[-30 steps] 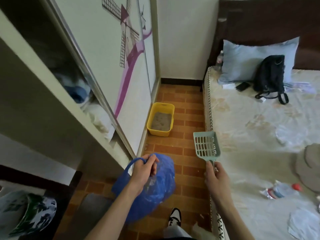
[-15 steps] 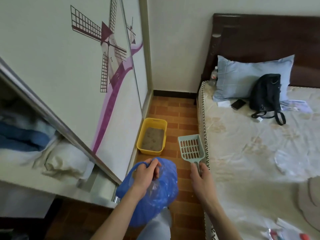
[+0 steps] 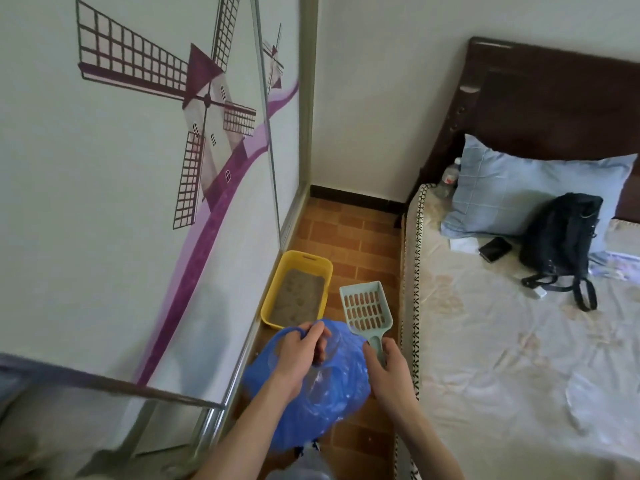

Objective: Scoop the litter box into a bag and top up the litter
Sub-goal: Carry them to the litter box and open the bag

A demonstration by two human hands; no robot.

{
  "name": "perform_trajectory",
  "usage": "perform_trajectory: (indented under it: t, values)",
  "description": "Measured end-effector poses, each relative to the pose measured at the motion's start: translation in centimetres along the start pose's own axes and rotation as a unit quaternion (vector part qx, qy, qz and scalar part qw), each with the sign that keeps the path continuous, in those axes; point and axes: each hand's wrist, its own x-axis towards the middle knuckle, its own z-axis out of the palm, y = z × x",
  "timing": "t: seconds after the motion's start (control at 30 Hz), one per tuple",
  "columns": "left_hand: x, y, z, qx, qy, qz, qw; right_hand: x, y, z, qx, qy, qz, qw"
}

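- Litter box, yellow, on the tiled floor hard against the wardrobe door, in the narrow lane beside the bed; grey litter inside, nothing scooped yet.
- Left hand curled round the handle and gathered neck of the blue bag; bag mouth bunched shut, so likely to catch nothing unless spread first.
- Right hand wrapped around the stem of the pale green scoop, slotted blade forward and level above the floor, just beside the box.
- Risk of a spill: with both hands full, none free to hold the bag open, so clumps could slide off onto tiles or bedding.
- Risk of a knock: tight gap between wardrobe and bed, easy to bump the scoop on the box rim and scatter grit.
- Risk of a tear: thin plastic, possibly weak under damp weight.
- Top-up litter supply not seen.
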Motion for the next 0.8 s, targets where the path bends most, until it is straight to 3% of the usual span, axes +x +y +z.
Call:
perform_trajectory:
  t: [0.4, 0.6, 0.8]
  values:
    - [8.9, 3.2, 2.3, -0.040, -0.048, -0.049, 0.997, 9.6, -3.3, 2.3, 0.023, -0.056, -0.010, 0.998]
    - [13.2, 3.5, 3.8, -0.084, -0.022, -0.058, 0.995, 15.0, -3.7, 3.1, -0.007, -0.116, -0.029, 0.993]
    - [16.8, 4.7, 5.5, -0.056, 0.028, -0.077, 0.995, 21.0, -3.1, 2.9, -0.062, -0.165, -0.037, 0.984]
